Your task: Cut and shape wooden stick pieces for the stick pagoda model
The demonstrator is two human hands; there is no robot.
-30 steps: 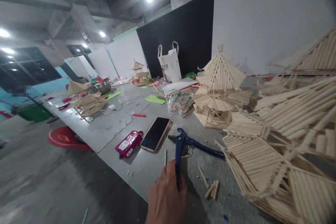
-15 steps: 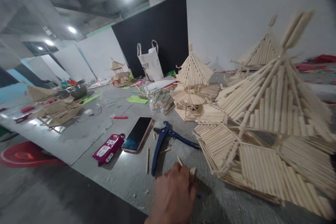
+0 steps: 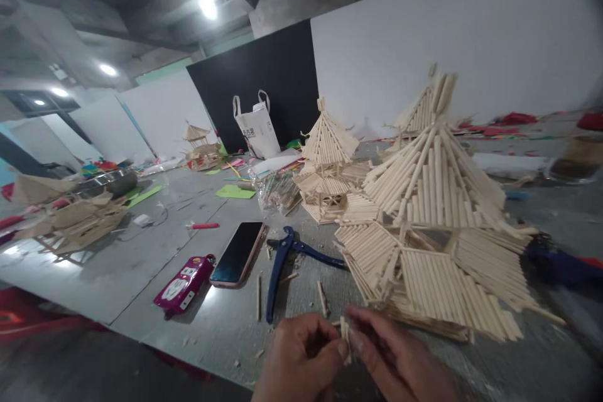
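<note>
Near the table's front edge, my left hand (image 3: pixel 306 355) pinches a few short wooden sticks (image 3: pixel 345 334) between thumb and fingers. My right hand (image 3: pixel 393 352) meets them from the other side, its thumb and fingertips closed about the same sticks. Both hands are just in front of a large wooden-stick pavilion model (image 3: pixel 438 270) with a pointed roof. Beyond my left hand lies a blue-handled cutter (image 3: pixel 281 270), its handles spread. Loose short sticks (image 3: pixel 323 298) and crumbs lie around it.
Left of the cutter are a phone (image 3: pixel 238 254) and a purple case (image 3: pixel 185 286). A smaller pavilion model (image 3: pixel 327 166), a plastic bag of sticks (image 3: pixel 277 191) and a white tote bag (image 3: pixel 257 130) stand farther back. Another model (image 3: pixel 78 217) sits at left.
My right hand has come into view and joined the left at the sticks. The left hand has turned, bringing the sticks up between both hands. My view has swung right.
</note>
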